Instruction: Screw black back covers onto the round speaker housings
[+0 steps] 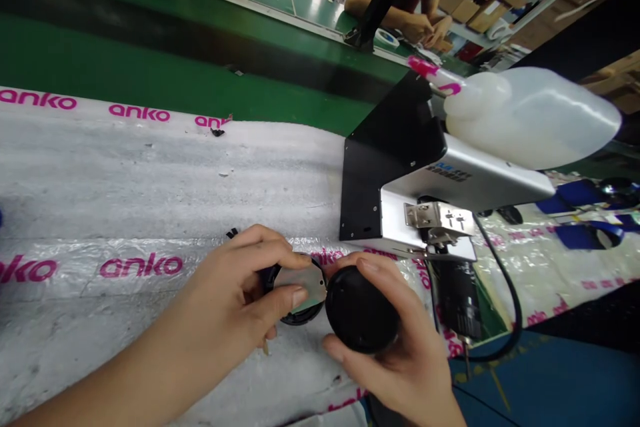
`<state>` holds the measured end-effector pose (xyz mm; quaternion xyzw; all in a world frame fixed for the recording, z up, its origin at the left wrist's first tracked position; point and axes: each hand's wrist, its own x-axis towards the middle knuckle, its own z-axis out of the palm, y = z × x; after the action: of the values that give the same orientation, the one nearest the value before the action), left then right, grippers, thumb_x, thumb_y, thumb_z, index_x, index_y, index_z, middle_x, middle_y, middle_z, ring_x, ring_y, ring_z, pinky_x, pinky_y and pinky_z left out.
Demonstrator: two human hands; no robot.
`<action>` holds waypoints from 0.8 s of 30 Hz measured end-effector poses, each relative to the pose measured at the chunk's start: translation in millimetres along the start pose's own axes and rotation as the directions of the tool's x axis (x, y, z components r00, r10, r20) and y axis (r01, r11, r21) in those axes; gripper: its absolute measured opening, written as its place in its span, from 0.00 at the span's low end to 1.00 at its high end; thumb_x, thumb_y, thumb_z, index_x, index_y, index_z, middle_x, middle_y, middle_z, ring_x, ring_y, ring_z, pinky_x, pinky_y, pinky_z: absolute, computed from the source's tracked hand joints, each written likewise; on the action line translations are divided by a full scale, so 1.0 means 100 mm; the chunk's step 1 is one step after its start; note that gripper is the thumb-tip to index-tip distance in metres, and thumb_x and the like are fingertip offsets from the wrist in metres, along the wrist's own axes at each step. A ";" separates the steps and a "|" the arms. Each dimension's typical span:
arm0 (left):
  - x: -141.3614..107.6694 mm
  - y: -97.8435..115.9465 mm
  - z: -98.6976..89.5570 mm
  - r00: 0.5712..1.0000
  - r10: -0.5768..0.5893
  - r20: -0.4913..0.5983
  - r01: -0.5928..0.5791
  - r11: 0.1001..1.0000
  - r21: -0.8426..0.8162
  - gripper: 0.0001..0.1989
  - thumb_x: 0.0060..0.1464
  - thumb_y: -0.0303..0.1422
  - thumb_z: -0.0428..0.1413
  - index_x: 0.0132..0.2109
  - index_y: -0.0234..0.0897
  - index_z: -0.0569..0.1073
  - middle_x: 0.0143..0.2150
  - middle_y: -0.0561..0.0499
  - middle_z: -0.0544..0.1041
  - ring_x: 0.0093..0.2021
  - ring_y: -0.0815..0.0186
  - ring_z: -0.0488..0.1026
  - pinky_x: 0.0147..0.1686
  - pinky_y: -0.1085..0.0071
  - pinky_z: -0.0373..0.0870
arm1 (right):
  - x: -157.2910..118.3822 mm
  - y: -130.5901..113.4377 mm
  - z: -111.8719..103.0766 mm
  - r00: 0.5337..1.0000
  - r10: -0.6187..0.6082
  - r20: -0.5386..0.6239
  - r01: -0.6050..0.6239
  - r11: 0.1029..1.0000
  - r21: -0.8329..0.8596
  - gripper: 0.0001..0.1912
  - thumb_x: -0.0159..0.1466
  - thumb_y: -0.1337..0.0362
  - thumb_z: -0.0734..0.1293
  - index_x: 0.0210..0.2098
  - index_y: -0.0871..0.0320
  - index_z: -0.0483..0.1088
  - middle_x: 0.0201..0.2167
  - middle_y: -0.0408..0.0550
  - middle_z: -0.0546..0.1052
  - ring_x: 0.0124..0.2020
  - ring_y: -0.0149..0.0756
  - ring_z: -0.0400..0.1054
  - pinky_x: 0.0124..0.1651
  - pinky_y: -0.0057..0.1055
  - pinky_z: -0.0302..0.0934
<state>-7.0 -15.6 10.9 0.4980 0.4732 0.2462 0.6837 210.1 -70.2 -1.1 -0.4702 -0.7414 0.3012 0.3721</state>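
Note:
My left hand (250,290) pinches a round black housing with a silvery disc (299,282) set in its face. Its thumb presses on the disc, and the fingers hide part of the rim. Just to the right, my right hand (400,333) is wrapped around a round black cap (361,310), thumb below and fingers above. The two round parts sit side by side, edges very close or touching; I cannot tell which. Both are held above the wrapped worktop (165,200). Small dark ends (232,233) stick out behind my left hand.
Right of my hands stands a black and silver machine (395,153) with a translucent bottle (535,117) on top and an electric screwdriver (457,300) beside it. Blue parts (590,237) lie at far right. Across the green bench, a person's hands (425,30) work near a tape roll (387,39).

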 end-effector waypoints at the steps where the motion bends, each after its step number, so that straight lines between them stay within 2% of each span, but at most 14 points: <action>1: 0.00 0.00 0.00 1.000 0.000 0.004 0.000 1.000 -0.007 0.06 0.55 0.38 0.62 0.41 0.48 0.81 0.51 0.54 0.72 0.20 0.78 0.71 0.18 0.80 0.72 | 0.01 0.00 0.00 1.000 -0.011 -0.004 0.011 1.000 -0.006 0.39 0.61 0.71 0.72 0.66 0.47 0.56 0.57 0.49 0.65 0.58 0.41 0.62 0.61 0.38 0.60; 7: 0.00 0.00 -0.02 1.000 -0.003 0.018 0.003 1.000 -0.021 0.08 0.55 0.39 0.62 0.42 0.47 0.81 0.51 0.53 0.72 0.20 0.77 0.71 0.18 0.79 0.74 | 0.06 -0.04 -0.01 0.999 -0.030 0.025 0.031 0.999 -0.043 0.38 0.60 0.73 0.71 0.65 0.48 0.57 0.56 0.50 0.64 0.57 0.41 0.63 0.57 0.38 0.63; 11: 0.00 0.01 -0.02 0.999 -0.003 0.044 0.004 1.000 -0.018 0.06 0.57 0.36 0.60 0.42 0.46 0.79 0.49 0.54 0.72 0.20 0.77 0.71 0.19 0.80 0.73 | 0.07 -0.06 -0.03 0.996 -0.081 0.043 0.084 0.995 -0.057 0.38 0.60 0.73 0.72 0.66 0.50 0.57 0.54 0.51 0.65 0.56 0.42 0.63 0.55 0.38 0.65; 17: 0.00 0.00 -0.03 0.999 0.005 0.047 -0.004 1.000 -0.028 0.05 0.58 0.34 0.59 0.42 0.48 0.78 0.50 0.56 0.70 0.21 0.79 0.71 0.19 0.80 0.72 | 0.12 -0.13 -0.06 0.992 -0.088 0.095 0.103 0.981 -0.162 0.37 0.61 0.73 0.71 0.66 0.49 0.57 0.55 0.50 0.64 0.57 0.37 0.64 0.57 0.30 0.65; 24: 0.03 -0.01 -0.02 0.995 0.017 0.095 -0.012 0.998 -0.054 0.05 0.60 0.35 0.58 0.42 0.46 0.78 0.48 0.56 0.69 0.22 0.77 0.72 0.20 0.79 0.73 | 0.22 -0.19 -0.08 0.984 -0.093 0.152 0.133 0.950 -0.283 0.37 0.64 0.65 0.72 0.68 0.49 0.55 0.58 0.46 0.66 0.61 0.31 0.63 0.64 0.21 0.59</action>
<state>-7.7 -13.0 8.7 0.4942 0.4299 0.2395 0.7167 202.0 -56.7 24.5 -0.4551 -0.8272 0.1980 0.2636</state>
